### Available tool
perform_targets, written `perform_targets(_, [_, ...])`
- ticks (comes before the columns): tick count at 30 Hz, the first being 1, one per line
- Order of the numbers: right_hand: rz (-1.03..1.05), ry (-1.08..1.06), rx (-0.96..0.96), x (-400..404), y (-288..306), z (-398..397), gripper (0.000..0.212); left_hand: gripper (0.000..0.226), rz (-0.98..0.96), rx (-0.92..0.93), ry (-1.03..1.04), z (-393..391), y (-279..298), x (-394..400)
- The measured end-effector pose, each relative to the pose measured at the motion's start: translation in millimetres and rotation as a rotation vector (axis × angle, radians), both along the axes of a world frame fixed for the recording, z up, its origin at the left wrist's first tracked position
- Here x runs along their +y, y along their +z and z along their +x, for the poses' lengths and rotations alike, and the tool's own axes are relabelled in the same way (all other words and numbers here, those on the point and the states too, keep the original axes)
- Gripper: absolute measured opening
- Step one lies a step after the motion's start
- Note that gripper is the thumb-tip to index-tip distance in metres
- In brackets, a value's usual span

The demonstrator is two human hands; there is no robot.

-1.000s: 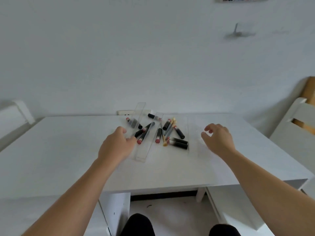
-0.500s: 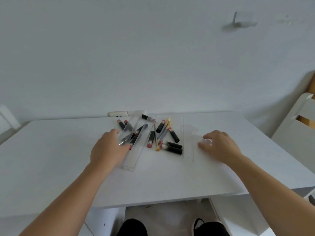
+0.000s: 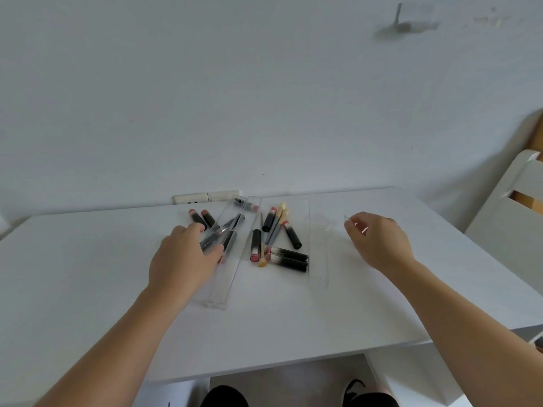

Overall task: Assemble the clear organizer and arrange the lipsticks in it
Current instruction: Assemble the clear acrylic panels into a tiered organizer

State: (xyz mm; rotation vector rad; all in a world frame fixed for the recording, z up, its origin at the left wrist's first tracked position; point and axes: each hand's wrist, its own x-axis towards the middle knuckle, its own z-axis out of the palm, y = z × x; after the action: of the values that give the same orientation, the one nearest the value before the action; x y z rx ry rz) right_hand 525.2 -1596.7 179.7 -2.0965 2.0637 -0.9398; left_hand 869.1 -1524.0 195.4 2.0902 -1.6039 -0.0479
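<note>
Change since half a second ago: the right hand has lifted off the bench and now pinches a small clear piece between thumb and fingertips, held just above the surface. Before, it lay low against the bench beside the right-hand clear panel. The left hand keeps its place on the long clear strip, fingers curled over its near-left edge; whether it grips the strip or only presses on it I cannot tell.

Judgement: assembly is at its start. Parts are being picked up, nothing is joined yet, and no lipstick stands in a compartment.

Location of task items: the organizer lies in separate pieces mid-bench, with the strip angled from the wall socket toward the near edge and the panel flat, right of the pile. The lipsticks are scattered between and under these pieces, some seen through the strip.

Materials: the organizer parts are transparent, hard-edged and flat, probably acrylic; they are visible mainly by edge glints, so outlines are uncertain. The lipsticks are slim cylinders, glossy black with pink or red ends; a few are thinner with tan tips. The bench is matte white and smooth.
</note>
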Motion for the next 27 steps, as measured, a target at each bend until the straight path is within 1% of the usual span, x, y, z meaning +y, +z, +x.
perform_targets(2, [-0.010, 0.001, 0.039, -4, -2, 1, 0.022, 0.046, -0.073, -0.016, -0.043, -12, 8, -3])
perform_targets(5, [0.063, 0.003, 0.078, -12, -6, 1, 0.026, 0.040, -0.128, 0.008, -0.196, -50, 19, -13])
perform_targets(7, [0.129, 0.002, 0.129, -16, -7, 2, 0.031, 0.037, -0.113, 0.010, -0.307, -83, 22, -24])
perform_targets(9, [0.086, -0.004, 0.125, -16, -6, 6, 0.032, 0.035, -0.052, -0.014, -0.377, -115, 20, -39])
perform_targets(11, [-0.014, -0.007, 0.056, -14, -3, 12, 0.028, 0.040, 0.043, -0.058, -0.393, -141, 16, -56])
perform_targets(12, [-0.024, -0.001, 0.022, -13, -2, 16, 0.028, 0.039, 0.080, -0.079, -0.390, -150, 15, -65])
perform_targets(14, [0.092, 0.019, -0.038, -11, 0, 24, 0.033, 0.033, 0.148, -0.106, -0.386, -159, 12, -82])
perform_targets(16, [0.242, 0.043, -0.072, -8, 1, 32, 0.046, 0.032, 0.209, -0.124, -0.381, -160, 13, -96])
perform_targets(18, [0.286, 0.056, -0.073, -7, 0, 38, 0.060, 0.038, 0.239, -0.171, -0.377, -158, 14, -109])
perform_targets(20, [0.276, 0.055, -0.063, -6, 0, 44, 0.068, 0.041, 0.248, -0.228, -0.394, -155, 14, -120])
perform_targets(22, [0.284, 0.058, -0.044, -7, 1, 50, 0.075, 0.044, 0.276, -0.231, -0.414, -154, 13, -128])
perform_targets(25, [0.331, 0.067, -0.009, -9, 5, 53, 0.076, 0.045, 0.327, -0.221, -0.435, -155, 13, -137])
perform_targets(27, [0.338, 0.053, -0.019, -11, 8, 50, 0.074, 0.036, 0.358, -0.196, -0.446, -157, 13, -142])
